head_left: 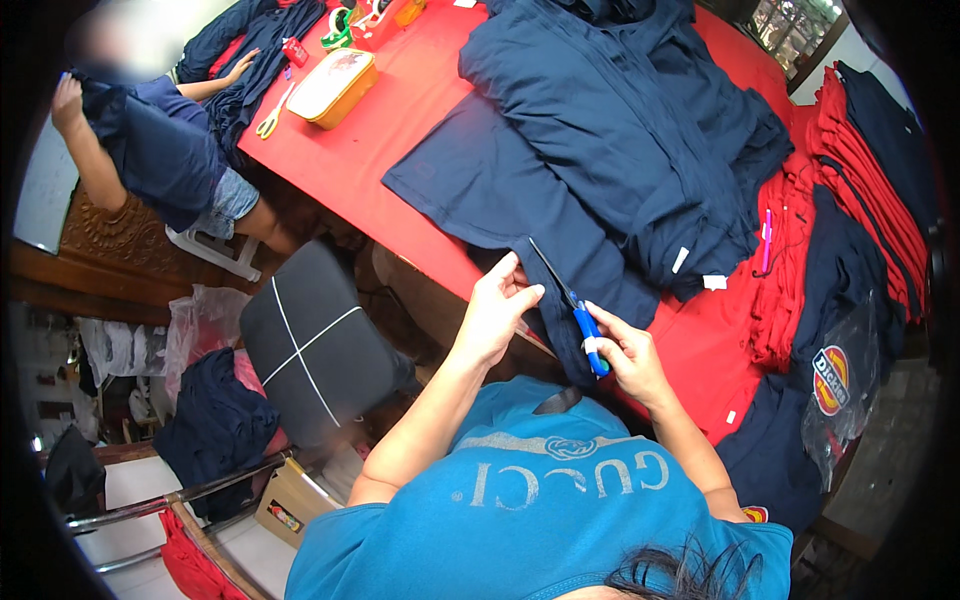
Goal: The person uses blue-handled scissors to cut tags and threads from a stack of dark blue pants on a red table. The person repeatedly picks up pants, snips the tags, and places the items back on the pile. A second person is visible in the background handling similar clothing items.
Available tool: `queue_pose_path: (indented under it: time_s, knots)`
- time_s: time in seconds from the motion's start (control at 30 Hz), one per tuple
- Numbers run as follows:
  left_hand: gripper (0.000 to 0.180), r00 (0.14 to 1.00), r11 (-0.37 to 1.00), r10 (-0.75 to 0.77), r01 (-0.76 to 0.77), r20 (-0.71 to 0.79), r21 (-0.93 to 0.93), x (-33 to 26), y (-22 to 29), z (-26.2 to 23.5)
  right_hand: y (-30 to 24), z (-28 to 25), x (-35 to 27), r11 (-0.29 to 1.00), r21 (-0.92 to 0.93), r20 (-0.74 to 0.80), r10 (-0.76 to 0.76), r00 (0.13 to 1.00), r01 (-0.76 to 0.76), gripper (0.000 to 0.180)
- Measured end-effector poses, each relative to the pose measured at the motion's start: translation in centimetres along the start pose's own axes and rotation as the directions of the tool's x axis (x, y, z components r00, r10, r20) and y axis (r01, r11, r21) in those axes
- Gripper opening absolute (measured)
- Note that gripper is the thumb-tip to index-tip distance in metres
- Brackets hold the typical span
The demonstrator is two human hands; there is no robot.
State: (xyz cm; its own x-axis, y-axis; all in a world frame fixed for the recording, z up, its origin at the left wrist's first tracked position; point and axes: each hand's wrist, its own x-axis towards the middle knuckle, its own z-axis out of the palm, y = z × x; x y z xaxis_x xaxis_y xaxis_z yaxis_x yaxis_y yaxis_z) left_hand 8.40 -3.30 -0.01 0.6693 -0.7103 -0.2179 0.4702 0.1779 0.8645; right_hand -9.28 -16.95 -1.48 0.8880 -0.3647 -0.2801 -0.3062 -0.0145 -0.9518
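My left hand [496, 308] pinches the near edge of a navy garment [490, 175] spread at the front of the red-covered table. In my right hand [632, 362] is a pair of scissors [587, 335] with blue handles. Their dark blades point up and left along the fabric edge, close to my left fingertips. The blades look nearly closed; whether cloth lies between them I cannot tell. Part of the garment hangs over the table edge towards my lap. A large heap of navy garments [610, 110] lies on and behind it.
The red tabletop [350, 190] bears a yellow box [333, 88], yellow-handled scissors [274, 115] and tape dispensers [375, 22]. Folded red garments [785, 280] are stacked at right. A black chair [318, 345] stands at left. Beyond it, another person holds up a navy garment [150, 150].
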Motion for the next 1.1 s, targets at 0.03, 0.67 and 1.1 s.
queue_pose_path:
  time_s: [0.03,0.67,1.1]
  knots:
    - [0.017,1.000,0.999,-0.011,0.010,-0.026,-0.032,0.5,-0.4,-0.5,0.1,0.0,0.1,0.999,0.032,0.012,0.011,1.000,-0.011,0.052]
    - [0.030,0.998,0.995,0.028,-0.032,-0.050,-0.098,2.7,0.5,-2.7,-0.5,1.7,3.1,0.975,-0.044,0.036,-0.216,0.976,0.218,0.051]
    - [0.035,0.998,0.992,-0.001,-0.008,-0.069,-0.127,4.4,0.2,-4.9,-1.5,1.9,5.2,0.998,0.067,0.068,-0.018,0.998,0.013,0.050]
